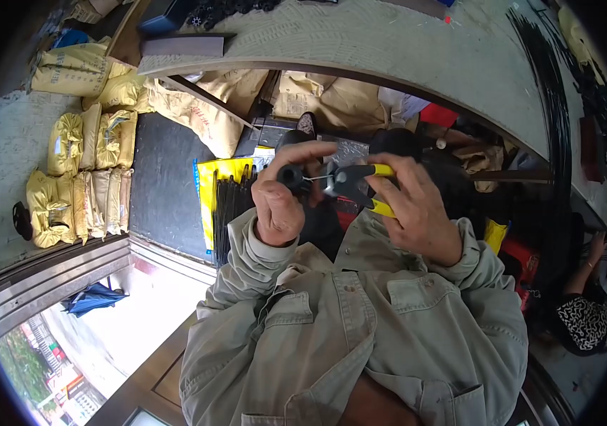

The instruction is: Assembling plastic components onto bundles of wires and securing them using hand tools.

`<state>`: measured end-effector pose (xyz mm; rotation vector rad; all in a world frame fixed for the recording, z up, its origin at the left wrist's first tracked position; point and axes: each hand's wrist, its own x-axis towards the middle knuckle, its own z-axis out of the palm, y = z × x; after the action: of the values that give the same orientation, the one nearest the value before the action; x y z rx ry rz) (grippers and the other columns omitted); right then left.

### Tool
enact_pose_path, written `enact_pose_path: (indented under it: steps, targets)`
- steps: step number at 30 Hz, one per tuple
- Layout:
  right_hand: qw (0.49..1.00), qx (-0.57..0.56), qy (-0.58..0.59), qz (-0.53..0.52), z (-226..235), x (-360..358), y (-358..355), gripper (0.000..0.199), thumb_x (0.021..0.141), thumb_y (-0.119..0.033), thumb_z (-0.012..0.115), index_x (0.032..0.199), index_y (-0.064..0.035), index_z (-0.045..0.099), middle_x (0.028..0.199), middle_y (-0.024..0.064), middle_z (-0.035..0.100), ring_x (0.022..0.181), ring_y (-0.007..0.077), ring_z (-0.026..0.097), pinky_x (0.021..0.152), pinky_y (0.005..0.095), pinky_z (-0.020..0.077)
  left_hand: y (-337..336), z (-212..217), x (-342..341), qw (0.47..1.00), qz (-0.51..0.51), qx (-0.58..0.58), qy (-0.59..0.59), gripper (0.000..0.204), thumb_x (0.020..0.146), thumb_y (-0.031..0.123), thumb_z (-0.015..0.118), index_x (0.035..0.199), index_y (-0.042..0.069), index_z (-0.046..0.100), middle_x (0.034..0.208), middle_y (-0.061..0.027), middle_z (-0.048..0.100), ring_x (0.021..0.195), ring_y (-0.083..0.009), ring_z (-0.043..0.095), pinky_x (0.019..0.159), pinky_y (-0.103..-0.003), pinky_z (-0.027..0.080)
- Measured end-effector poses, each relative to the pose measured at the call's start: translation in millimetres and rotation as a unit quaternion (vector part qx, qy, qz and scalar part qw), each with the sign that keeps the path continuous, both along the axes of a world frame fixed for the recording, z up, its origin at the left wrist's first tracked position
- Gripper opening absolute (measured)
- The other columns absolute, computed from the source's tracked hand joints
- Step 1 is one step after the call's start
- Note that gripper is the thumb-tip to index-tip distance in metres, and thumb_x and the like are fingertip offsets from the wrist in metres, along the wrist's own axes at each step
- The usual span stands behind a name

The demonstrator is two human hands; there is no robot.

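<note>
In front of my chest, my left hand (277, 206) is closed on a small round black part (290, 175) with a hole in its end. A thin, light-coloured wire (315, 177) runs from beside this part toward the jaws of a pair of pliers (355, 182). My right hand (423, 213) is wrapped round the pliers' yellow-and-black handles. The jaws meet the wire close to the left fingers; whether they are closed on it is too small to tell. A bundle of thin black rods (231, 209) lies left of my left hand, on a yellow bag (206, 188).
A grey workbench (388, 50) curves across the far side, with long black strips (548, 92) at its right. Paper sacks (211, 106) lie beneath it, and yellow-wrapped sacks (69, 206) are stacked at left. Another person (584, 319) sits at the far right. A blue umbrella (95, 299) shows outside.
</note>
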<state>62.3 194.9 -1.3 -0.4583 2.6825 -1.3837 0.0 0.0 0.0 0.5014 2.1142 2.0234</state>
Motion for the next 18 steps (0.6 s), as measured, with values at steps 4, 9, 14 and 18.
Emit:
enact_pose_path:
  steps: [4,9,14,18]
  targets:
    - [0.961,0.195,0.193,0.028,23,-15,-5,0.045,0.058,-0.001,0.058,0.102,0.0024,0.053,0.119,0.0179,0.042,0.112,0.0323,0.044,0.096,0.0542,0.0291,0,4,2,1.000,0.024,0.003,0.014,0.097,0.073,0.078,0.012,0.099,-0.004,0.055,0.077,-0.0065,0.056,0.054,-0.0080,0.048,0.046,-0.019,0.035]
    - [0.942,0.220,0.251,0.020,28,-20,-9,0.042,0.058,0.001,0.057,0.099,0.0033,0.053,0.109,0.0181,0.047,0.099,0.0329,0.051,0.084,0.0412,0.0419,-8,0,-1,0.996,-0.026,0.066,0.058,0.082,0.084,0.065,0.019,0.103,-0.005,0.056,0.091,-0.0097,0.060,0.062,-0.0110,0.052,0.059,-0.022,0.041]
    - [0.959,0.160,0.216,0.091,21,-22,0,0.040,0.061,0.001,0.059,0.100,0.0018,0.053,0.106,0.0186,0.049,0.088,0.0324,0.054,0.073,0.0362,0.0455,-14,-4,-3,0.993,-0.057,0.067,0.076,0.078,0.085,0.063,0.021,0.105,-0.004,0.055,0.090,-0.0084,0.060,0.066,-0.0127,0.052,0.060,-0.025,0.042]
    - [0.969,0.124,0.105,0.184,44,-24,22,0.035,0.067,0.000,0.062,0.100,0.0008,0.052,0.102,0.0184,0.051,0.082,0.0286,0.056,0.066,0.0342,0.0468,-22,-3,-10,0.984,-0.126,0.073,0.102,0.063,0.086,0.054,0.036,0.108,-0.002,0.054,0.092,-0.0097,0.060,0.070,-0.0152,0.054,0.063,-0.026,0.043]
